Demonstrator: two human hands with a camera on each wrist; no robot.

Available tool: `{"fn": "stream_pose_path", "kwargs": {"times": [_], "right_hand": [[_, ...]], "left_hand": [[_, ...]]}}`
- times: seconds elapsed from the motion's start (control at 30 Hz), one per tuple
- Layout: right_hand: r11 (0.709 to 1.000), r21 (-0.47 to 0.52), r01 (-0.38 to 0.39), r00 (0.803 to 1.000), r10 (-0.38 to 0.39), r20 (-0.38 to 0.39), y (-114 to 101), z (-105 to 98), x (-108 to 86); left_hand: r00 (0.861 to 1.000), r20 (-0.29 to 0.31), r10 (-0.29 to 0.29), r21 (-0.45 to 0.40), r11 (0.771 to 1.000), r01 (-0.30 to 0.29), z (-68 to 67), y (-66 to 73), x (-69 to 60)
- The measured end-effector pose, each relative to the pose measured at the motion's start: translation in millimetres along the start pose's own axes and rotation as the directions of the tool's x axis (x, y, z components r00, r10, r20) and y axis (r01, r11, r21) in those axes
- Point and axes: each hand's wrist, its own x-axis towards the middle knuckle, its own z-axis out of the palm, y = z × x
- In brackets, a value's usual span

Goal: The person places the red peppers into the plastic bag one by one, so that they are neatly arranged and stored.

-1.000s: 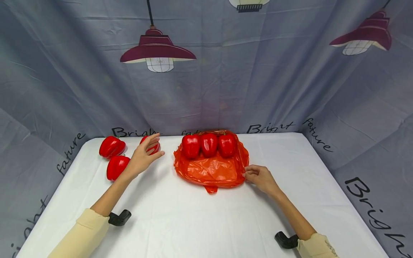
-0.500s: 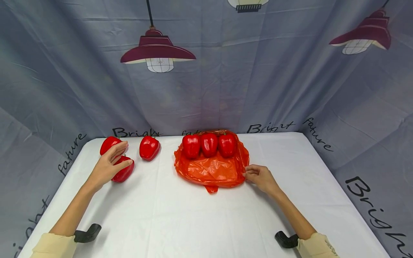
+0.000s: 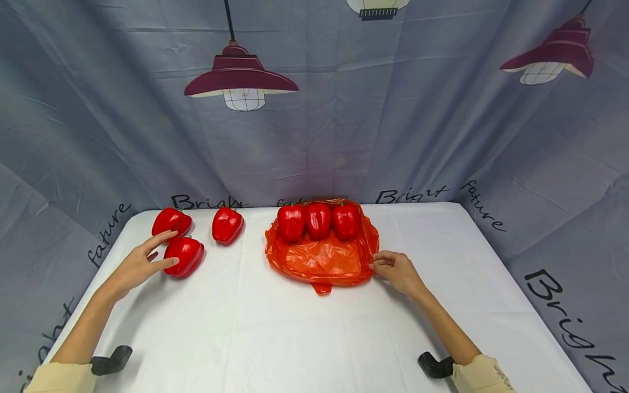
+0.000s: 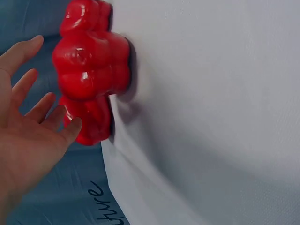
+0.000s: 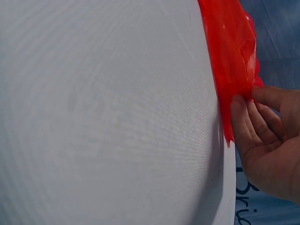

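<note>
Three red bell peppers stand in a row at the back of a spread orange-red plastic bag [image 3: 321, 262]. My right hand [image 3: 400, 273] pinches the bag's right edge; in the right wrist view, thumb and fingers [image 5: 238, 105] hold the thin plastic [image 5: 229, 56]. On the left, my left hand [image 3: 135, 267] is spread beside the nearest loose pepper [image 3: 185, 257], holding nothing. In the left wrist view its fingers are apart, next to the peppers [image 4: 91, 65]. Whether a fingertip touches a pepper, I cannot tell.
Another loose pepper [image 3: 171, 222] lies behind the nearest one, and a third [image 3: 227, 225] sits between them and the bag. A white cloth [image 3: 295, 338] covers the table, and a grey printed curtain [image 3: 314, 136] hangs around its back and sides.
My left hand has moved left, away from the pepper nearest the bag, over the two left peppers and to the near one's left side. My right hand stays at the bag's edge.
</note>
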Motion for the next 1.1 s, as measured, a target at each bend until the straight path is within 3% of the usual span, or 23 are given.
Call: {"fn": "stream_pose_path", "kwargs": {"times": [0.53, 0.9, 1.1], "right_hand": [[1.000, 0.003, 0.003, 1.000, -0.003, 0.002, 1, 0, 1.2], [1.000, -0.003, -0.010, 1.000, 0.010, 0.002, 0, 1, 1.8], [1.000, 0.003, -0.025, 1.000, 0.025, 0.008, -2, 1, 0.8]], "left_hand": [[0.982, 0.120, -0.143, 0.000, 0.990, 0.144, -0.5, -13.0, 19.9], [0.981, 0.095, -0.169, -0.005, 0.985, 0.171, 9.6, -13.7, 18.9], [0.986, 0.072, -0.151, -0.034, 0.987, 0.154, 18.0, -12.2, 18.2]]}}
